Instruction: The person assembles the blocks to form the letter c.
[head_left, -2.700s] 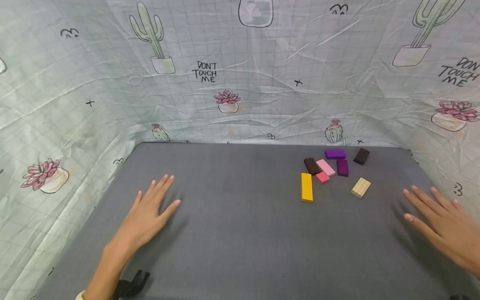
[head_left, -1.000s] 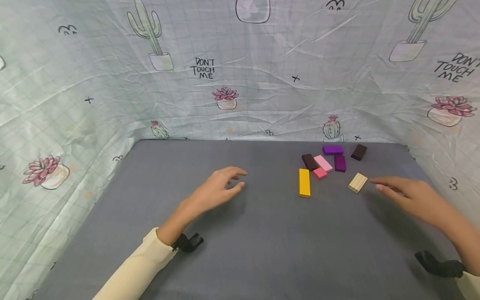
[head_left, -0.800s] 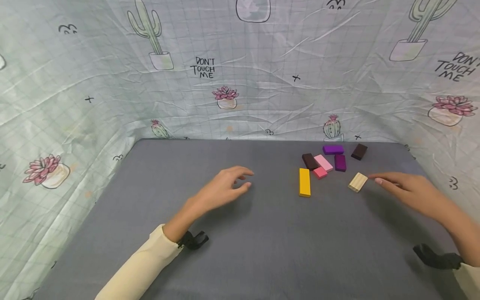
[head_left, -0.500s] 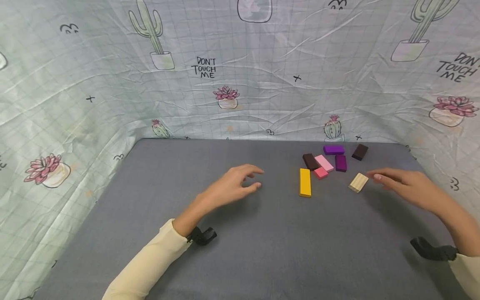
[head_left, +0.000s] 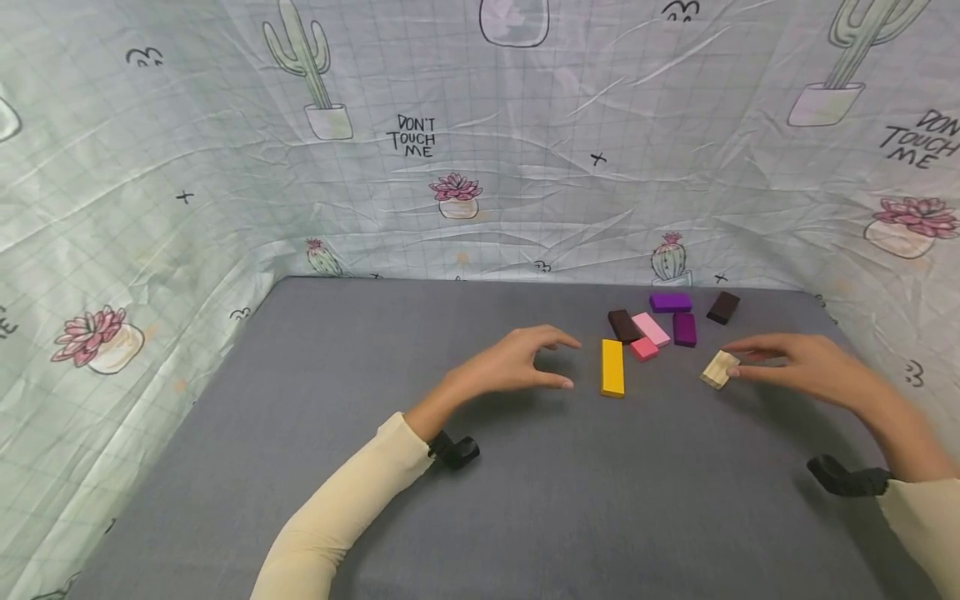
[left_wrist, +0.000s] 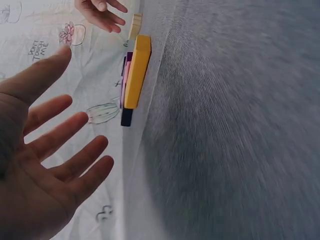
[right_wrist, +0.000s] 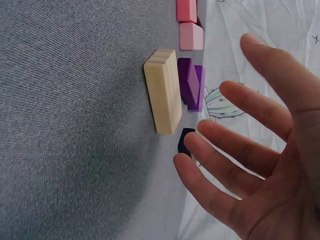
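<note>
Thumb and fingers spread apart, my left hand [head_left: 517, 360] hovers just left of the yellow block [head_left: 612, 368]. In the left wrist view the yellow block [left_wrist: 138, 72] stays clear of that hand's fingers. My right hand [head_left: 806, 367] reaches in from the right at the plain wooden block [head_left: 718, 370], with thumb and fingers parted near its right end. The right wrist view has the wooden block [right_wrist: 164, 92] apart from the fingers [right_wrist: 225, 170], which curve loosely around nothing.
Behind the yellow block lie a dark brown block [head_left: 623, 326], a light pink block [head_left: 651, 330] and a coral block [head_left: 643, 348]. Two purple blocks [head_left: 684, 329] and another dark brown block [head_left: 723, 307] sit farther back. A printed cloth [head_left: 525, 167] encloses the grey table [head_left: 420, 317].
From wide apart at the sides, both hands have moved inward: the left one rightward to the yellow block, the right one leftward to the wooden block. The blocks have not visibly moved.
</note>
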